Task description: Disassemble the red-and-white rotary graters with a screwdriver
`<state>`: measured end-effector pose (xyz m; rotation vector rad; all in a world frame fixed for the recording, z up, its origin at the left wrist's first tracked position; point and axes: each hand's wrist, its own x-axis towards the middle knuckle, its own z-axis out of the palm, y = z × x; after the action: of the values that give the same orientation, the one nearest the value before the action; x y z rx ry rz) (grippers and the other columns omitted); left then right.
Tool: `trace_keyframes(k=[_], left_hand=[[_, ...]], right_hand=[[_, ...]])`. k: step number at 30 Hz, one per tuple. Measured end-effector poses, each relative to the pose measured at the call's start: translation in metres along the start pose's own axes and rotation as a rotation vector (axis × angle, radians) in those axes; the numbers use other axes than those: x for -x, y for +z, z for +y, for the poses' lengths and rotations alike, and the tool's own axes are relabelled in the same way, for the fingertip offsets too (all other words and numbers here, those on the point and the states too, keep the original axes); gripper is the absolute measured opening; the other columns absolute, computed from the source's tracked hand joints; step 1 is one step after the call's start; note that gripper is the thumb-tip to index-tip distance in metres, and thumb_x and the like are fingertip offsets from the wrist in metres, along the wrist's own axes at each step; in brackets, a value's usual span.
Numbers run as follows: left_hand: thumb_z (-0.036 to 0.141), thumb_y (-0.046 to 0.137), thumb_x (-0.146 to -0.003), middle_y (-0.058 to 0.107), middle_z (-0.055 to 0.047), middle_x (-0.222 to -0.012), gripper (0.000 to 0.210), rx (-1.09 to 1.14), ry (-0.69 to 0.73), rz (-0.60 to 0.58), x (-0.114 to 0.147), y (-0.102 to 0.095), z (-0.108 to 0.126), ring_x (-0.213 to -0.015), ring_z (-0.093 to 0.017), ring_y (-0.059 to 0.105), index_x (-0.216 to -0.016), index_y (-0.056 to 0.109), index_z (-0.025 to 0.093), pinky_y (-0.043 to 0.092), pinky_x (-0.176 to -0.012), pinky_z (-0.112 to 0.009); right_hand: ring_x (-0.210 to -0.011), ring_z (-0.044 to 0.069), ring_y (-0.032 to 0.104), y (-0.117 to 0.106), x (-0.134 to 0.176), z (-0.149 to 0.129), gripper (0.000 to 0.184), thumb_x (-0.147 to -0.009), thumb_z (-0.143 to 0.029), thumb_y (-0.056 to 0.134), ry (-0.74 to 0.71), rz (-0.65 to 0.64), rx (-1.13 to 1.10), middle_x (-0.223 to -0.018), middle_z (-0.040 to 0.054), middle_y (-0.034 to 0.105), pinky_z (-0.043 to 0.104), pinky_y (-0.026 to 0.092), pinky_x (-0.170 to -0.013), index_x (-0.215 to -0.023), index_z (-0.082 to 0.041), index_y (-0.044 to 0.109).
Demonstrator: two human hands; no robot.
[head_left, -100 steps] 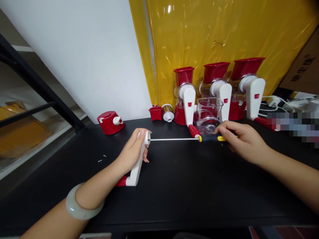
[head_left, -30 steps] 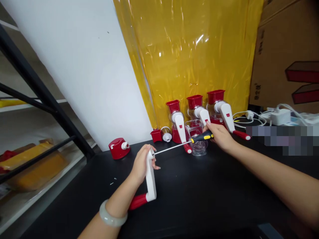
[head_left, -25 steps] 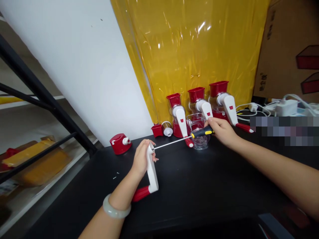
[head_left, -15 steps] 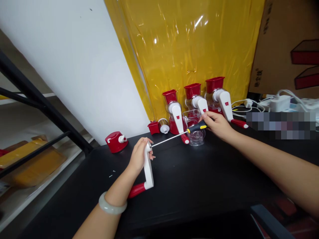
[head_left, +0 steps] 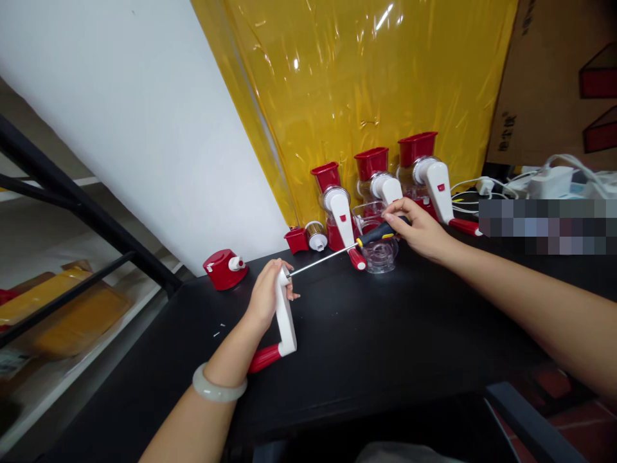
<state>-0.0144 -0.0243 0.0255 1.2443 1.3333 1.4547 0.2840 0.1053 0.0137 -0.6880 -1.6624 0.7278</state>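
My left hand [head_left: 265, 296] is wrapped round the upper end of a white crank handle [head_left: 286, 321], whose red grip [head_left: 264, 358] points down and left. In my right hand [head_left: 417, 228] is a screwdriver [head_left: 380, 233] with a black and yellow handle, held by the fingers at its rear end. Its long metal shaft slants down to the left, and the tip meets the white hub at the crank's top. My left fingers hide part of that hub. Just behind the shaft stands a clear plastic housing [head_left: 380, 257].
Several red and white rotary graters [head_left: 341, 215] line the back of the black table [head_left: 366, 347]. Near them are a red pusher [head_left: 295, 240] and a metal grating drum [head_left: 316, 236]. A red base [head_left: 225, 269] and small screws [head_left: 219, 330] lie left. White cables and adapters [head_left: 549, 183] sit at right.
The view has shifted slightly. My right fingers have loosened and changed their hold at the screwdriver's rear end, while the tip stays at the crank hub. My left hand keeps its grip.
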Motion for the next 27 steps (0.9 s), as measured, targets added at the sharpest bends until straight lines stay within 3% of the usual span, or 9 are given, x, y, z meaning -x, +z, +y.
trace_keyframes(k=[8, 14, 17, 22, 27], left_hand=[[0.051, 0.058, -0.081, 0.052, 0.006, -0.049, 0.034, 0.038, -0.039, 0.003, -0.002, 0.000, 0.000, -0.039, -0.010, 0.047, -0.085, 0.056, 0.018, 0.056, -0.052, -0.030], [0.051, 0.058, -0.081, 0.053, 0.005, -0.049, 0.034, 0.035, -0.056, -0.001, -0.002, 0.000, 0.000, -0.039, -0.010, 0.047, -0.084, 0.056, 0.018, 0.056, -0.052, -0.030], [0.052, 0.057, -0.081, 0.053, 0.005, -0.049, 0.034, 0.023, -0.066, -0.004, -0.002, 0.002, -0.001, -0.038, -0.010, 0.047, -0.084, 0.056, 0.018, 0.056, -0.052, -0.030], [0.054, 0.057, -0.081, 0.052, 0.006, -0.048, 0.036, -0.025, 0.009, 0.000, 0.000, 0.005, 0.000, -0.037, -0.011, 0.048, -0.084, 0.056, 0.018, 0.056, -0.052, -0.030], [0.052, 0.057, -0.082, 0.052, 0.006, -0.050, 0.034, -0.036, 0.038, -0.006, 0.003, 0.006, 0.003, -0.038, -0.010, 0.049, -0.084, 0.056, 0.018, 0.056, -0.052, -0.030]], right_hand=[[-0.078, 0.017, 0.059, -0.002, 0.002, -0.005, 0.026, -0.087, -0.046, 0.060, -0.019, -0.034, -0.016, -0.090, 0.0026, 0.061, 0.035, 0.051, -0.075, -0.100, -0.024, 0.055], [-0.076, 0.016, 0.057, -0.002, 0.002, -0.001, 0.030, -0.090, -0.052, 0.055, -0.066, -0.046, -0.031, -0.091, 0.0025, 0.059, 0.032, 0.048, -0.069, -0.100, -0.025, 0.055], [-0.065, 0.014, 0.054, -0.001, 0.006, -0.005, 0.035, -0.092, -0.058, 0.048, -0.060, -0.018, 0.015, -0.081, 0.0016, 0.057, 0.030, 0.045, -0.060, -0.095, -0.024, 0.055], [-0.040, 0.014, 0.044, -0.004, 0.009, -0.015, 0.049, -0.094, -0.066, 0.032, 0.103, -0.036, 0.103, -0.049, -0.0024, 0.046, 0.029, 0.034, -0.043, -0.088, -0.024, 0.056], [-0.043, 0.014, 0.043, -0.007, 0.003, -0.016, 0.052, -0.092, -0.066, 0.037, 0.111, -0.099, 0.255, -0.045, -0.0016, 0.045, 0.030, 0.032, -0.046, -0.067, -0.022, 0.050]])
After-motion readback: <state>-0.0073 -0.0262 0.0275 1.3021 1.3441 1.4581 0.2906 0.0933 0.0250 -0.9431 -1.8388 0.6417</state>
